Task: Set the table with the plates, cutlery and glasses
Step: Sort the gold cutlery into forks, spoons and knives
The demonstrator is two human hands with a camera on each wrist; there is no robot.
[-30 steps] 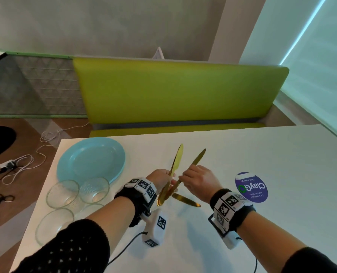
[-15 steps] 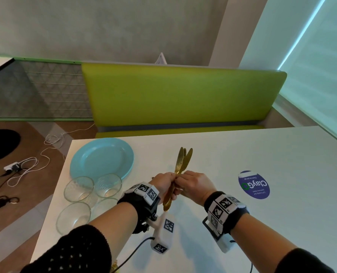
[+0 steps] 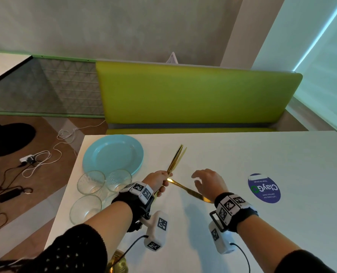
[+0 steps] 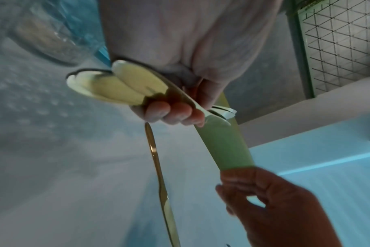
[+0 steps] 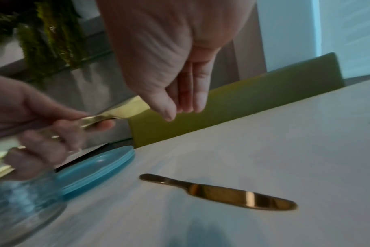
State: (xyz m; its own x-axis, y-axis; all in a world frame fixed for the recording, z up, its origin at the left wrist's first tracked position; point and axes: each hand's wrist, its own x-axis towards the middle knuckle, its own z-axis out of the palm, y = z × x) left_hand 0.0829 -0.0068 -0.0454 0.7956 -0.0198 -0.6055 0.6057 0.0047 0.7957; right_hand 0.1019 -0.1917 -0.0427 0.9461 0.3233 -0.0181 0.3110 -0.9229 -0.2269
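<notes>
Cutlery in gold stands as a bunch in the left hand, tips fanned toward the bench, in the head view; half a second ago both hands were closed together on that bunch, and now the right hand has let go and hovers, fingers loosely spread and holding nothing, just above a knife lying flat on the surface. That likely means sorting is under way: one knife is already down, the rest yet to be dealt out. The plates sit stacked at the far left edge with three glasses clustered just beside them, none yet at a place. In the left wrist view the left hand's fingers curl tight round the handles, rounded handle ends poking out one side and fork tines out the other; the knife lies apart below, and the right hand shows in the corner, touching nothing. In the right wrist view the right fingers hang straight and close together with the thumb beside them, empty, above the knife; the left hand grips its bunch nearby, near the plates, and a blurred glass fills the corner.
</notes>
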